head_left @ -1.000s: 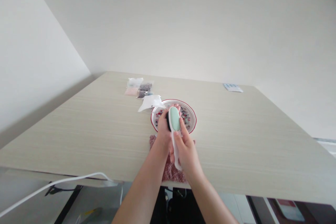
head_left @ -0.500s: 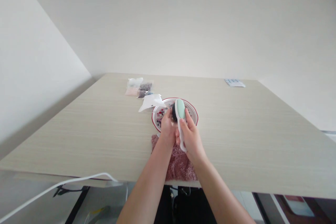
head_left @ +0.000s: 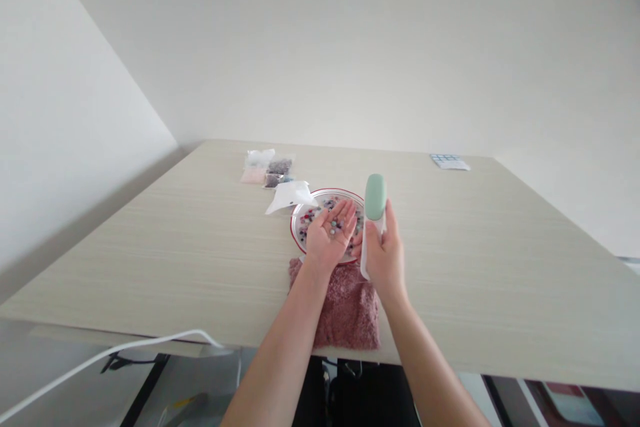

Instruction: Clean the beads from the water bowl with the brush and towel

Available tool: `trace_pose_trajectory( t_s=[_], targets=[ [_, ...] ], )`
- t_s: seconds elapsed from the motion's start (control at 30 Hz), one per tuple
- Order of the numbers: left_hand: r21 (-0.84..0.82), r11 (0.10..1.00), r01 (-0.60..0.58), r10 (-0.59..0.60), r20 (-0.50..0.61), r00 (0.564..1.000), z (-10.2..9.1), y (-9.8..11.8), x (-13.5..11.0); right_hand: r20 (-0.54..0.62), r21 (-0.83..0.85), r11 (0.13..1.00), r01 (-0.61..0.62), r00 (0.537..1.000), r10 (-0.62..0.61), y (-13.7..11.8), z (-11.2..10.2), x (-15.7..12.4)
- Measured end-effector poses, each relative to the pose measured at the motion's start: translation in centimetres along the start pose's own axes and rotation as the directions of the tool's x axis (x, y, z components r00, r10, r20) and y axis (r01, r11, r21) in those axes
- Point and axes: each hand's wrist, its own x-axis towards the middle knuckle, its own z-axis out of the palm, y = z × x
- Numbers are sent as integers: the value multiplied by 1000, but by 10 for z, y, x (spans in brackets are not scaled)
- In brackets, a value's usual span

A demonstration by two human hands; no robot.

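Note:
My left hand [head_left: 331, 235] lies palm up over the near edge of a red-rimmed plate [head_left: 303, 212] that holds several small coloured beads; a few beads rest in the palm and the fingers are spread. My right hand [head_left: 385, 253] is closed round the white handle of a brush with a mint-green back [head_left: 375, 197], held upright just right of the plate. A pink fluffy cloth [head_left: 347, 310] lies on the table under my wrists, at the table's near edge.
A white paper piece [head_left: 291, 195] lies at the plate's left rim. Small bags of beads [head_left: 265, 167] sit further back left. A blue-and-white card [head_left: 449, 161] lies at the far right. A white cable [head_left: 100, 352] hangs below the table's [head_left: 475, 247] front edge.
The brush was pressed against my left hand over the plate; now my right hand has carried it off to the right, and my left hand has turned palm up and spread.

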Motion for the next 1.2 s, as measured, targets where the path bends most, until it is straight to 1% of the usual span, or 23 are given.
trace_pose_trajectory(
  t_s=[0.07, 0.1, 0.17, 0.2, 0.23, 0.3, 0.4, 0.47, 0.5, 0.57, 0.7, 0.8, 0.93, 1.07, 1.13, 1.2],
  targets=[
    [-72, 997, 27, -27, -3, 1000, -1, 2, -1, -65, -39, 998, 40, 997, -42, 1, -12, 5],
    [-96, 994, 44, -43, 13, 999, -2, 4, -1, -97, -76, 996, 47, 994, -55, 4, -19, 8],
    [-102, 991, 83, -75, 82, 994, -4, 6, -3, -140, -193, 981, 5, 990, -32, 15, -34, 15],
    [-90, 991, 100, -89, 122, 989, -4, 6, -4, -167, -289, 957, -29, 986, -21, 22, -41, 18],
    [-69, 991, 115, -103, 156, 982, -4, 7, -4, -184, -397, 917, -45, 982, -31, 29, -47, 19],
    [-11, 991, 131, -127, 180, 975, -3, 7, -6, -179, -601, 798, -42, 980, -83, 39, -57, 20],
    [59, 992, 108, -118, 192, 974, 2, 7, -9, -113, -823, 568, -9, 983, -147, 44, -66, 16],
    [86, 994, 70, -87, 217, 972, 4, 7, -12, -46, -902, 430, 35, 983, -175, 44, -69, 14],
    [98, 994, 50, -71, 229, 971, 4, 7, -15, -14, -923, 380, 59, 982, -186, 43, -70, 14],
    [130, 992, 10, -42, 245, 969, 3, 6, -21, 29, -943, 319, 94, 979, -201, 43, -72, 15],
    [203, 977, -73, 20, 248, 968, -6, 3, -40, 13, -958, 277, 70, 979, -204, 45, -76, 17],
    [194, 974, -117, 64, 261, 963, -16, 1, -55, 12, -959, 276, 68, 979, -201, 48, -76, 17],
    [166, 982, -90, 37, 298, 954, -30, -1, -64, 56, -953, 278, 117, 974, -218, 50, -76, 13],
    [193, 979, -58, -7, 323, 946, -40, -2, -63, 81, -950, 278, 144, 971, -225, 51, -74, 7],
    [221, 974, -53, -22, 324, 946, -42, -3, -61, 38, -953, 278, 117, 961, -275, 50, -72, 1],
    [274, 960, -57, -39, 334, 942, -42, -5, -61, -3, -947, 298, 121, 923, -385, 47, -69, -9]
  ],
)
